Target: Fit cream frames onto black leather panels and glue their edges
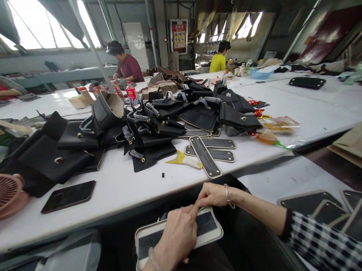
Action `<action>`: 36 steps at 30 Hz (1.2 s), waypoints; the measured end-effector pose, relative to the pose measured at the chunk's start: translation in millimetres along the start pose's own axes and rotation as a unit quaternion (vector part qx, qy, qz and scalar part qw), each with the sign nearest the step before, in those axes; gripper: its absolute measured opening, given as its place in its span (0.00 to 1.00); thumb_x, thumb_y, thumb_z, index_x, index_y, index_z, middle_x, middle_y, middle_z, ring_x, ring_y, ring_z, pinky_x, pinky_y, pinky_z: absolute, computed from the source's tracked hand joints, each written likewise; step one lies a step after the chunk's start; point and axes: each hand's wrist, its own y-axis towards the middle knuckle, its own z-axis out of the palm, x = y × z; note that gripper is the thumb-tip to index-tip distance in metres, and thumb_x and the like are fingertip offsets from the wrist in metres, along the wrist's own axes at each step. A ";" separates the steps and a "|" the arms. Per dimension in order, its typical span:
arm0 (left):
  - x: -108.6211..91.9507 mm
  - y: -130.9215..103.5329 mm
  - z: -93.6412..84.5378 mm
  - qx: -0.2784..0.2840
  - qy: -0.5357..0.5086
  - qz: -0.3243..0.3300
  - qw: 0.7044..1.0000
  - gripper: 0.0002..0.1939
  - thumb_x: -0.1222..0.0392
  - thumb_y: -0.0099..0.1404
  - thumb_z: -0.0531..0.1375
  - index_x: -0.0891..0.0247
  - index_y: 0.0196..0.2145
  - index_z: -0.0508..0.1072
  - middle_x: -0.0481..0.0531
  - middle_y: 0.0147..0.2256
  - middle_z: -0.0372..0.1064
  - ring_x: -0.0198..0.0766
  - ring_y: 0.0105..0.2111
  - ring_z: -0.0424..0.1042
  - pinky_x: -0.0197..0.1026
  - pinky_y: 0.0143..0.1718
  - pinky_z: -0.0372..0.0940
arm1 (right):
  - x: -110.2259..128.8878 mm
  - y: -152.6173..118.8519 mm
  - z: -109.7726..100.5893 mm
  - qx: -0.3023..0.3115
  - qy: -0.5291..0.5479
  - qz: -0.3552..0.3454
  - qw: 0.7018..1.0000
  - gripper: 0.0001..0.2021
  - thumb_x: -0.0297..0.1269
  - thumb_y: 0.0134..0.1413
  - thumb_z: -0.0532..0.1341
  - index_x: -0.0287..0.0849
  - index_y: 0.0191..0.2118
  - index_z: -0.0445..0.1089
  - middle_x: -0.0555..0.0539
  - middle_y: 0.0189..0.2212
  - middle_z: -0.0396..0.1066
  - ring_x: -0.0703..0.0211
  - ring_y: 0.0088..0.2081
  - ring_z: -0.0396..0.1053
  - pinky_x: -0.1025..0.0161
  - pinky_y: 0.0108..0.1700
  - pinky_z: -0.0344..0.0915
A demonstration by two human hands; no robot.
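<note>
A long panel with a pale rim and dark centre (207, 223) lies tilted over the lap, below the table's front edge. Across its middle rests my left hand (179, 231), fingers closed on it. My right hand (212, 195) pinches the panel's far edge, its fingertips touching those of my left hand. Just beyond on the table are several similar dark panels with pale edging and studs, one (205, 157) lying across two others. The fingertips hide the spot they grip.
Black bag pieces (164, 114) are heaped on the white table (142, 193). A phone (68, 196) and a pink fan (4, 195) lie at left. More dark panels (316, 205) are at right. Two people (130, 67) (217, 62) sit across the table.
</note>
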 end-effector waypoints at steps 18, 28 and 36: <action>11.2 -23.2 26.3 -0.013 0.038 0.042 0.998 0.29 0.69 0.64 0.48 0.74 0.63 0.58 0.66 0.63 0.56 0.52 0.63 0.56 0.52 0.64 0.53 | 19.4 -4.1 5.0 0.011 -0.112 0.019 0.993 0.13 0.41 0.50 0.60 0.40 0.22 0.73 0.56 0.14 0.49 0.67 0.20 0.48 0.66 0.23 0.45; 41.7 -53.7 -23.5 -0.167 -0.083 -0.119 0.975 0.20 0.70 0.57 0.55 0.58 0.47 0.71 0.50 0.52 0.69 0.41 0.54 0.64 0.54 0.63 0.48 | 29.6 64.1 27.6 0.004 -0.097 0.057 0.994 0.28 0.53 0.68 0.42 0.36 0.46 0.72 0.43 0.36 0.76 0.58 0.37 0.73 0.57 0.43 0.67; 64.9 -68.6 -23.5 -0.125 -0.102 -0.209 0.964 0.11 0.67 0.55 0.56 0.55 0.35 0.73 0.45 0.39 0.71 0.41 0.43 0.68 0.43 0.44 0.59 | 35.3 73.2 52.9 0.091 -0.192 0.004 0.977 0.26 0.52 0.67 0.43 0.44 0.45 0.75 0.43 0.43 0.76 0.50 0.46 0.72 0.57 0.51 0.63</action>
